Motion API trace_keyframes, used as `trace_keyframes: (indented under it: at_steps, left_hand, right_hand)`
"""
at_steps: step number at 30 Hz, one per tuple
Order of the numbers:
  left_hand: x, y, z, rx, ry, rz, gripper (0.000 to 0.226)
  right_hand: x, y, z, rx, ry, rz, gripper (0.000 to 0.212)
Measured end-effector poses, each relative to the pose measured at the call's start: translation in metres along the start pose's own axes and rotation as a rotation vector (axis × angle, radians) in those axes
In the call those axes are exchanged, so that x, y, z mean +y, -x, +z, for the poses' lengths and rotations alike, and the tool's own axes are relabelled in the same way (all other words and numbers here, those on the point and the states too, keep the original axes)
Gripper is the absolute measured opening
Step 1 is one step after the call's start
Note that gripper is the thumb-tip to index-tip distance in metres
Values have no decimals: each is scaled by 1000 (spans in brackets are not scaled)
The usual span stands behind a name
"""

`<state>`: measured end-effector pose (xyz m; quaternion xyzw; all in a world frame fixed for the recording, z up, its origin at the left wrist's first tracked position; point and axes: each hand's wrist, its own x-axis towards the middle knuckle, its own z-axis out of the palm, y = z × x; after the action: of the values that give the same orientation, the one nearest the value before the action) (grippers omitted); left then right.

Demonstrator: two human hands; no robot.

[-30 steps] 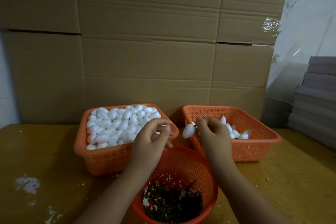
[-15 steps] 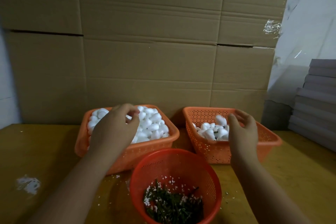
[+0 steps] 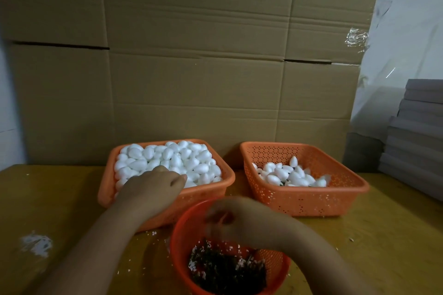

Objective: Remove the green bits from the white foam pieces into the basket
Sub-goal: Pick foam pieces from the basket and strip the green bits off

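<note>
Two hands worked: left hand curled among white foam pieces in left basket, hold unclear; right hand blurred over round basket holding green bits, grip untellable.

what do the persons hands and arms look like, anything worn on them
Both arms are bare as far as the view shows: no sleeves, gloves, watch or bands on the left hand or its forearm. The right hand is motion-blurred, so any ring or small marking there cannot be made out; its forearm also shows no sleeve.
</note>
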<state>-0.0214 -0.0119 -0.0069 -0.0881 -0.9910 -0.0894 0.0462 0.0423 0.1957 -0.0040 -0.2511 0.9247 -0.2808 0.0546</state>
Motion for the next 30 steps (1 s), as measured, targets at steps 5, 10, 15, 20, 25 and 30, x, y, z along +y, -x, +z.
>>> trace_keyframes:
  at_steps: [5,10,15,20,25,30]
  left_hand:
    - [-4,-4,6,71,176,-6,34]
    - [-8,-7,9,82,336,16,31]
    - [-11,-6,11,246,395,-32,20]
    - [9,3,5,524,593,33,17]
    - [67,20,2,270,1294,190,41]
    - [86,27,22,84,1425,84,50]
  right_hand:
    - [-10,3,21,-177,235,-35,34]
    - [-12,3,26,-168,229,6,30]
    - [-11,-2,33,-125,156,-18,19]
    - [-7,-4,37,-78,110,-40,17]
    - [-5,-7,45,-3,136,-96,18]
    - [-2,-11,56,13,239,-92,34]
